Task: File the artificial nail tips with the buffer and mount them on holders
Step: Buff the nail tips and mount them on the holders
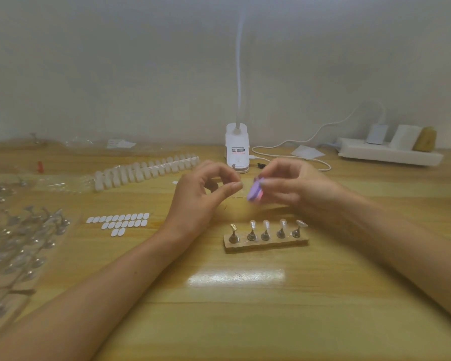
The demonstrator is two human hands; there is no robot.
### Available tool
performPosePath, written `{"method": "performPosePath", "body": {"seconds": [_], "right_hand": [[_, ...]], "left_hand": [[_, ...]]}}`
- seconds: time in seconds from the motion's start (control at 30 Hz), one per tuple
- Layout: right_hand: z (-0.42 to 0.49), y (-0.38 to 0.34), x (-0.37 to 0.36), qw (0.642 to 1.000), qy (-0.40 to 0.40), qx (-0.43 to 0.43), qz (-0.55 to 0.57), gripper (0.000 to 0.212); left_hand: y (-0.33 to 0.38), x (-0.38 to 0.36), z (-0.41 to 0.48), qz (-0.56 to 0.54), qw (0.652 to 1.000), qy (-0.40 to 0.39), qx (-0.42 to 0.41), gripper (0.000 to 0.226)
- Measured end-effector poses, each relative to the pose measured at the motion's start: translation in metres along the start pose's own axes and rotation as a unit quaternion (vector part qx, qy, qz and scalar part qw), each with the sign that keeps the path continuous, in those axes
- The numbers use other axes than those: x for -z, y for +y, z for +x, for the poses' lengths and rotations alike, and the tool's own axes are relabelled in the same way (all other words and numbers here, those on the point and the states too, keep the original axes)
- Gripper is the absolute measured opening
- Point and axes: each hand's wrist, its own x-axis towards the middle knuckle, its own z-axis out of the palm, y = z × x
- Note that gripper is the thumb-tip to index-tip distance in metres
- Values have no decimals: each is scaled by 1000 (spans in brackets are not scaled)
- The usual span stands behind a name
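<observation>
Your right hand [292, 186] is curled around a small lilac buffer block with a pink edge [255, 192], gripping it between thumb and fingertips. Its soft, rounded end is tilted toward your other hand. Your left hand [203, 194] has thumb and forefinger pressed together in a pinch on a small translucent nail tip [241, 184]. The tip is so pale and blurred that only a sliver shows, just beside the buffer. Both hands hover above the glossy, yellow wood-grain surface [245, 321].

Just nearer you, below the hands, a tan rectangular base strip [266, 245] with rough edges carries five small metal holders with cone-shaped feet [265, 235] standing in a row. The four on the right are topped with clear, shiny nail tips, while the leftmost has a gold-toned top.

To your left, flat white oval adhesive tabs [119, 222] lie in three shortening rows. Beyond them runs a long, frosted plastic strip of unfiled nail tips [146, 169], ribbed like a comb and set at a slant. At the far left edge, a crinkled clear bag of loose metal holders [24, 243] spreads over the surface.

Behind your hands stands a white plastic lamp base with a printed label [237, 149], its slim neck rising straight up. A white cable [292, 145] loops from it toward a white power strip [388, 153] against the wall on the right.
</observation>
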Motion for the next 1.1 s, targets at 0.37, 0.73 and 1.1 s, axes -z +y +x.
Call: {"method": "performPosePath", "body": {"seconds": [0.37,0.73,1.1], "right_hand": [[4,1,-7,1000,13,22,-4,20],[6,2,-4,998,40,23,40,16],[4,3,-13,998,51,36,29,13]], "left_hand": [[-2,-1,1,-24,999,-1,25,14],[-5,0,1,-64,995,12,71,11],[-3,0,1,-74,992,25,100,7]]}}
